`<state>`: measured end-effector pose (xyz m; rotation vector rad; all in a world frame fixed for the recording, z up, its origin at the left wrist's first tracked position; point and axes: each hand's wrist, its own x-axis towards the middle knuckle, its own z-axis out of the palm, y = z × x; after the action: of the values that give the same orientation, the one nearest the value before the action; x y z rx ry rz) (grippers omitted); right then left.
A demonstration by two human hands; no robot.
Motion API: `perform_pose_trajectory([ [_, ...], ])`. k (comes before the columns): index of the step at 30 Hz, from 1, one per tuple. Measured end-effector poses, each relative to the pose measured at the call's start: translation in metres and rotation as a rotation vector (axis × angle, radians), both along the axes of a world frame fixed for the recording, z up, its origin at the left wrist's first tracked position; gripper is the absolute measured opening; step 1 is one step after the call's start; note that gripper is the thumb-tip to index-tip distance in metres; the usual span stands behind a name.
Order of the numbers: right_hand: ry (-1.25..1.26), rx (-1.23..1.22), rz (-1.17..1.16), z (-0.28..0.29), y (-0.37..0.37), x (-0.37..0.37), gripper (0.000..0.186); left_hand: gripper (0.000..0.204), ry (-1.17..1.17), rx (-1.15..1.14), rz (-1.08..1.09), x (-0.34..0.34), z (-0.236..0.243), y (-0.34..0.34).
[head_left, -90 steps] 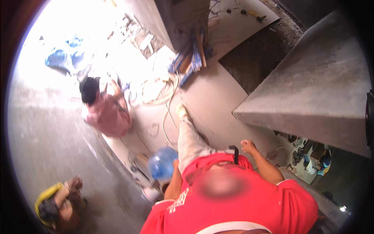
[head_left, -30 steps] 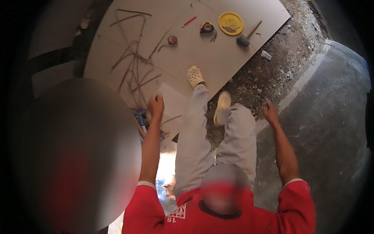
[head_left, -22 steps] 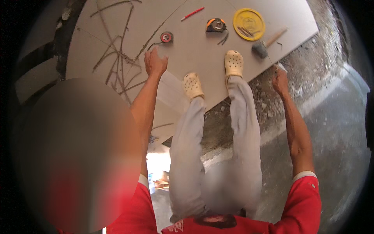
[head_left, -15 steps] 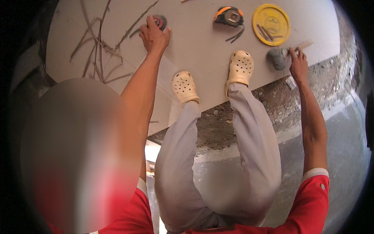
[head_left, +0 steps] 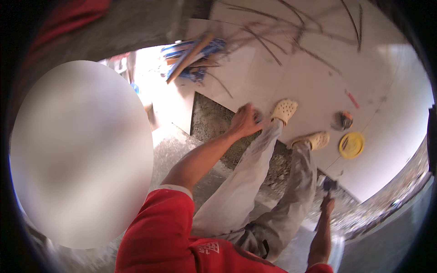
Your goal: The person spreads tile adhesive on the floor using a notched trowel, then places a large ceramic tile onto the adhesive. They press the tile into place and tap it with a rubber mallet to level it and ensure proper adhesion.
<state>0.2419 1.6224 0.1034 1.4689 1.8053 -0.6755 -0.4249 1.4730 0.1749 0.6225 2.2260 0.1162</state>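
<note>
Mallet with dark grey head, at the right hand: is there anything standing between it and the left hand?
Yes. Both legs in pale grey trousers stand between the left hand and the mallet; nothing visible separates it from the right hand.

Head-worn fisheye looks down over both hands [head_left: 246,123] [head_left: 327,204].

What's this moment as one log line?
left hand: small blurred object | right hand: mallet | on pale tile: yellow disc, tape measure
</note>
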Motion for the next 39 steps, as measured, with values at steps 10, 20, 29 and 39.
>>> perform_pose_trajectory([
  [10, -0.093, -0.499, -0.371, 0.236, 0.176, -0.156, 0.025, 0.074, -0.019, 0.113, 1.366, 0.059, 0.219, -0.31],
  [20, 0.005, -0.705, -0.275, 0.259, 0.219, -0.482, 0.03, 0.052, -0.462, 0.34, 1.988, 0.139, 0.259, -0.356],
  [29, 0.116, -0.432, 0.76, 0.294, 0.112, -0.819, 0.027, 0.057, -0.119, 0.639, 2.244, 0.068, 0.304, -0.308],
  [39, 0.028, -0.388, 0.91, 0.324, -0.016, -1.044, 0.033, 0.048, -0.152, 0.621, 2.767, 0.106, 0.288, -0.221],
])
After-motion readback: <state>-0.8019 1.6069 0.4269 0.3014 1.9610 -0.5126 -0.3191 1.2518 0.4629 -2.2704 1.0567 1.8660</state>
